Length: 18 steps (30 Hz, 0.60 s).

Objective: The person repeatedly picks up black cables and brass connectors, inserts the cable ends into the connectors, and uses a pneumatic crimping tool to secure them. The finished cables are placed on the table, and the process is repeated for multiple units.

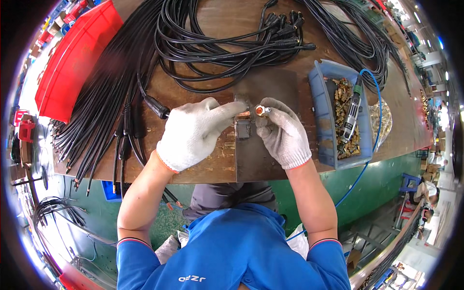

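Broadly, I see a long brown worktop (pixel 203 166) running across the view, its near edge just above my lap, green floor (pixel 382 179) below it. Black cables (pixel 111 92) cover the left and far side in fanned bundles and coils, leaving bare wood only around the middle. A red bin (pixel 72 58) sits at the far left corner; a blue tray (pixel 321 121) of brass parts stands right of my hands, with a slim power tool (pixel 353 108) and blue hose (pixel 372 159) on it. A dark metal plate (pixel 263 154) lies at the near edge, carrying a small fixture block (pixel 243 128). My gloved left hand (pixel 193 133) reaches right, fingers pressed together on a copper end above the block. My gloved right hand (pixel 282 130) pinches a small orange-tipped connector (pixel 259 110), just beside the left fingertips.
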Tool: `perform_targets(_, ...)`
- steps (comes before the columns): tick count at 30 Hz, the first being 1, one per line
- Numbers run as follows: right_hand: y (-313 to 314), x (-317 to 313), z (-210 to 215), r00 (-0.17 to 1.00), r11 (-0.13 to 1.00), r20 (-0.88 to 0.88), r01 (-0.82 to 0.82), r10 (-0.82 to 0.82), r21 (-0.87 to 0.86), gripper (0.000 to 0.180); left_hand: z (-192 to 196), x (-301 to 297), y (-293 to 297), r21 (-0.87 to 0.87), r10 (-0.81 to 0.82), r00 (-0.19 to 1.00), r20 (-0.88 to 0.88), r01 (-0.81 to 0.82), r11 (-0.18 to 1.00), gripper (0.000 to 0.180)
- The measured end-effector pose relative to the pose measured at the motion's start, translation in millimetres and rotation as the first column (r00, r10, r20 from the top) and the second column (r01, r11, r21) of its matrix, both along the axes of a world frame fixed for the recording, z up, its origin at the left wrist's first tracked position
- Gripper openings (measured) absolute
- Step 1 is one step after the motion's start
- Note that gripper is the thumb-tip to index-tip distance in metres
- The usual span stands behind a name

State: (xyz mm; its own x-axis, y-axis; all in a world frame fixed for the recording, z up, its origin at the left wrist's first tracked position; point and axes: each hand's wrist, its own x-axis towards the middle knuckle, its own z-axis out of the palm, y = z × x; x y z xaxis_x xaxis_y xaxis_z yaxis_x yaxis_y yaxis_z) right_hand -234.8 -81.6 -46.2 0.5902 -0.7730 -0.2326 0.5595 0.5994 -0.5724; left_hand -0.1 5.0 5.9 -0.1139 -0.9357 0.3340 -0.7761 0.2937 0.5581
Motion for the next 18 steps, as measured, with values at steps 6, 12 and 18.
perform_targets(6,2.9,6.2,-2.2,0.998,0.998,0.04,-0.053,0.053,-0.016,0.03,-2.6,-1.1,-3.0,-0.005,0.01,1.0,-0.006,-0.01,1.0,0.046)
perform_targets(12,6.2,11.1,-2.5,0.999,0.999,0.031,-0.039,0.039,0.004,0.032,-4.0,-0.7,-3.1,-0.003,0.002,1.0,0.027,-0.001,1.0,0.048)
perform_targets(18,5.8,9.0,-4.6,0.999,0.999,0.005,-0.042,0.043,-0.032,0.031,-11.2,-2.5,-4.1,-0.06,0.003,0.989,0.147,0.006,0.998,0.054)
